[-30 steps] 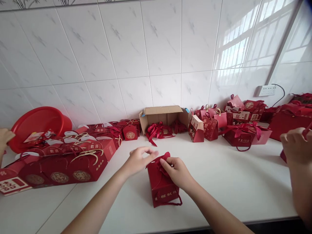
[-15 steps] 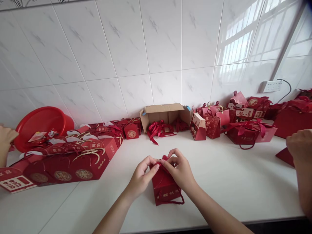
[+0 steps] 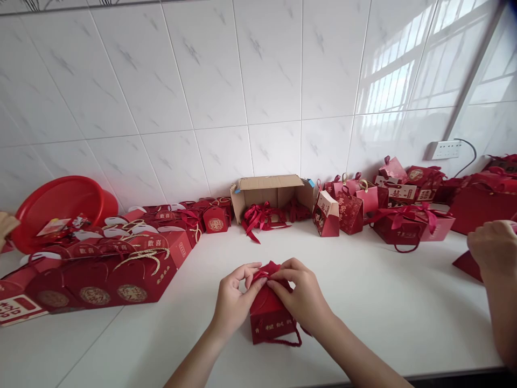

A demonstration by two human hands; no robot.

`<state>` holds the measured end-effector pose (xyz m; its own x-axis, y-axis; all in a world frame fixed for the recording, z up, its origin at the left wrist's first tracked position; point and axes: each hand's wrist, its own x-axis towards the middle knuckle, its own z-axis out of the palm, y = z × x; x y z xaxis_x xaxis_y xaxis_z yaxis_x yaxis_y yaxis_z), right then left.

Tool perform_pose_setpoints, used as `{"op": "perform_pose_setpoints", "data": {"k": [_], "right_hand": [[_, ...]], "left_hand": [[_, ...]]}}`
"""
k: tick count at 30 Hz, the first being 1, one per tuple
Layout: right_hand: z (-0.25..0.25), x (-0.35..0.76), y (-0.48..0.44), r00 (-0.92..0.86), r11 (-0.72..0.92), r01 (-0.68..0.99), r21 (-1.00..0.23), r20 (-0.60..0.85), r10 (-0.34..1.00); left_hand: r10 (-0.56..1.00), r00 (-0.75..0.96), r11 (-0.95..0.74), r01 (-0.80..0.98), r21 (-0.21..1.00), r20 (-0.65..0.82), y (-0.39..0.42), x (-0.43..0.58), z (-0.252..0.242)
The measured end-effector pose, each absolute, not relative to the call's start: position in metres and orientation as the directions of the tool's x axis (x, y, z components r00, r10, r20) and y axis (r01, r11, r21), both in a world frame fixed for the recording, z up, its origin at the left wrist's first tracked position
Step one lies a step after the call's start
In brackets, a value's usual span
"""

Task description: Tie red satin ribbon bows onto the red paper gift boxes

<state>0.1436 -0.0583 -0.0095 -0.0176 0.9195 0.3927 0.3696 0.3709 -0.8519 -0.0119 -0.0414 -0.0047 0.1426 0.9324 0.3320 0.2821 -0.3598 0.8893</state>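
A small red gift box [image 3: 270,318] with gold lettering and a dark red cord handle stands on the white table in front of me. At its top, my left hand [image 3: 238,293] pinches a red ribbon [image 3: 262,276] between thumb and fingers. My right hand [image 3: 299,291] meets it from the other side, thumb and forefinger closed on the same ribbon. The fingertips nearly touch, and they hide part of the ribbon and the box top.
Rows of red boxes [image 3: 133,275] and a red basin [image 3: 64,210] fill the left. Behind, a cardboard box [image 3: 269,183] holds red ribbons. More gift boxes [image 3: 404,226] stand right. Other people's hands show at the right [image 3: 493,253] and left [image 3: 6,226] edges.
My fingers have shifted on the ribbon; the right fingers, raised and spread before, now lie lower and closer to the left ones. The view has turned slightly.
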Motion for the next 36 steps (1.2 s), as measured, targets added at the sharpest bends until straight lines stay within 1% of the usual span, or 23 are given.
{"op": "perform_pose_setpoints", "data": {"k": [2,4,7,10,13,15,17,19,21,23,26,29,31,33,35,36], "right_hand": [[-0.01,0.143,-0.058,-0.016,0.376,0.383,-0.844,0.401,0.916],[-0.011,0.144,-0.056,0.0,0.349,0.372,-0.86,0.375,0.927],[-0.01,0.146,-0.052,-0.008,0.24,0.289,-0.927,0.249,0.969],[-0.007,0.149,-0.05,-0.095,0.156,0.193,-0.969,0.14,0.986],[-0.004,0.149,-0.051,-0.177,0.153,0.121,-0.981,0.13,0.975],[-0.004,0.148,-0.051,-0.176,0.156,0.065,-0.986,0.142,0.974],[-0.005,0.147,-0.052,-0.133,0.135,0.005,-0.991,0.134,0.982],[-0.007,0.146,-0.052,-0.098,0.097,-0.051,-0.994,0.101,0.99],[-0.008,0.146,-0.052,-0.086,0.068,-0.087,-0.994,0.075,0.993],[-0.007,0.146,-0.053,-0.089,0.06,-0.096,-0.994,0.068,0.994],[-0.004,0.149,-0.057,-0.092,0.052,-0.062,-0.997,0.058,0.994],[-0.001,0.158,-0.06,-0.085,0.078,0.06,-0.995,0.072,0.994],[-0.001,0.168,-0.059,-0.06,0.182,0.183,-0.966,0.174,0.983],[-0.001,0.178,-0.053,-0.076,0.348,0.295,-0.89,0.341,0.937],[-0.002,0.185,-0.043,-0.174,0.491,0.363,-0.792,0.461,0.87],[-0.002,0.188,-0.039,-0.239,0.532,0.373,-0.76,0.475,0.847]], "left_hand": [[0.93,0.137,-0.366,0.288,0.885,0.34,-0.04,-0.012,-0.005],[0.929,0.15,-0.369,0.279,0.887,0.339,-0.039,-0.012,-0.005],[0.926,0.219,-0.356,0.224,0.907,0.309,-0.035,-0.013,-0.002],[0.924,0.264,-0.321,0.132,0.938,0.278,-0.03,-0.012,-0.001],[0.918,0.292,-0.297,0.059,0.953,0.269,-0.023,-0.007,-0.003],[0.913,0.296,-0.304,0.041,0.952,0.279,-0.02,-0.005,-0.005],[0.918,0.218,-0.357,0.084,0.93,0.332,-0.02,-0.005,-0.006],[0.906,0.139,-0.422,0.217,0.88,0.4,-0.023,-0.008,-0.005],[0.89,0.169,-0.455,0.373,0.808,0.423,-0.029,-0.011,-0.002],[0.882,0.244,-0.472,0.464,0.75,0.404,-0.035,-0.013,0.001],[0.872,0.265,-0.489,0.471,0.735,0.411,-0.038,-0.012,0.003],[0.871,0.271,-0.49,0.441,0.752,0.409,-0.035,-0.013,0.002],[0.871,0.287,-0.489,0.438,0.754,0.399,-0.034,-0.015,0.003],[0.865,0.317,-0.497,0.435,0.751,0.389,-0.034,-0.017,0.004],[0.855,0.349,-0.508,0.421,0.752,0.383,-0.034,-0.018,0.006],[0.851,0.362,-0.512,0.412,0.754,0.38,-0.034,-0.018,0.006]]}}
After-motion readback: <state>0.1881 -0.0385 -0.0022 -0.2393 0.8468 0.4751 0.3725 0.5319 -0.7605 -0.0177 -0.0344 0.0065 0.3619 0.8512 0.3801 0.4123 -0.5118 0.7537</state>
